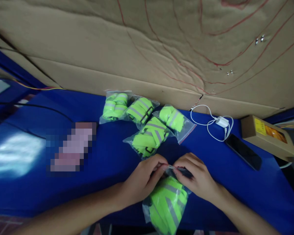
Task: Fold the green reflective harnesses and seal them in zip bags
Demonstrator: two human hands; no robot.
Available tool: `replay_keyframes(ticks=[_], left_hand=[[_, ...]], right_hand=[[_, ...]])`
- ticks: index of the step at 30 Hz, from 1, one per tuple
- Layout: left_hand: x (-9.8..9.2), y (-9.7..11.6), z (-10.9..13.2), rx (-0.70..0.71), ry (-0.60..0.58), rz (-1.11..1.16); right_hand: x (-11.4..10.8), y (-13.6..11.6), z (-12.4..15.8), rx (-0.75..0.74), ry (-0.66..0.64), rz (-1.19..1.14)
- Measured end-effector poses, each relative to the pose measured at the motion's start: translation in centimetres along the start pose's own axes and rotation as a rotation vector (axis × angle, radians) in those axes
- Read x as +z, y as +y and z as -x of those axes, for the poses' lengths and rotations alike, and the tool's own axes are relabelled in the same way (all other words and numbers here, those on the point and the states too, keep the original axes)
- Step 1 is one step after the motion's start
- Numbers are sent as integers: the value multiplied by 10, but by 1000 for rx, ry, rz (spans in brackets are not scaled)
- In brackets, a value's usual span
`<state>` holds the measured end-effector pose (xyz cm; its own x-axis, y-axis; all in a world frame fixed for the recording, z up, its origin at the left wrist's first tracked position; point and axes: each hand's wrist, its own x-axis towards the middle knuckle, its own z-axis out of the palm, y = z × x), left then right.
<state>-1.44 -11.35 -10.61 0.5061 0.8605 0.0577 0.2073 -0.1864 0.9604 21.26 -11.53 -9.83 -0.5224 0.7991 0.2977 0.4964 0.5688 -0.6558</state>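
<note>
A clear plastic bag (168,202) holds a folded neon-yellow reflective strap with grey stripes, close to the table's front edge. My left hand (147,174) pinches the bag's top edge from the left. From the right, my right hand (194,174) pinches the same edge, its fingers close to those of the left. Just beyond my hands lies a similar filled bag (150,135) with a black buckle showing. Behind it are another bag with a buckle (140,111), one at the left (115,107) and one at the right (171,118).
A blurred-out pinkish object (73,148) lies on the blue table (107,147) to the left. At the right are a white charger with cable (221,122), a black phone (243,151) and a cardboard box (269,135). A cardboard wall (100,55) stands behind.
</note>
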Motion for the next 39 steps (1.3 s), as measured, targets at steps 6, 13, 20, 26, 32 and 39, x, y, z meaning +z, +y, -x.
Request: replay_keyframes(ticks=[6,13,20,26,32,39], left_hand=[[0,2,1,8,6,-42],[3,0,2,12,19,-25],[0,-1,2,-26,-4,61],[-1,4,2,-30,11,35],[2,1,1,-45,-1,-4],[3,3,1,-27,-11,7]], right_hand=[[-2,-2,1,16,-51,-12],[-2,-5,0,152,-54,-161],[1,-1,1,216,-32,-268],[2,-1,2,195,-11,-256],[3,-2,1,172,-25,-221],[2,-4,1,106,-33,-183]])
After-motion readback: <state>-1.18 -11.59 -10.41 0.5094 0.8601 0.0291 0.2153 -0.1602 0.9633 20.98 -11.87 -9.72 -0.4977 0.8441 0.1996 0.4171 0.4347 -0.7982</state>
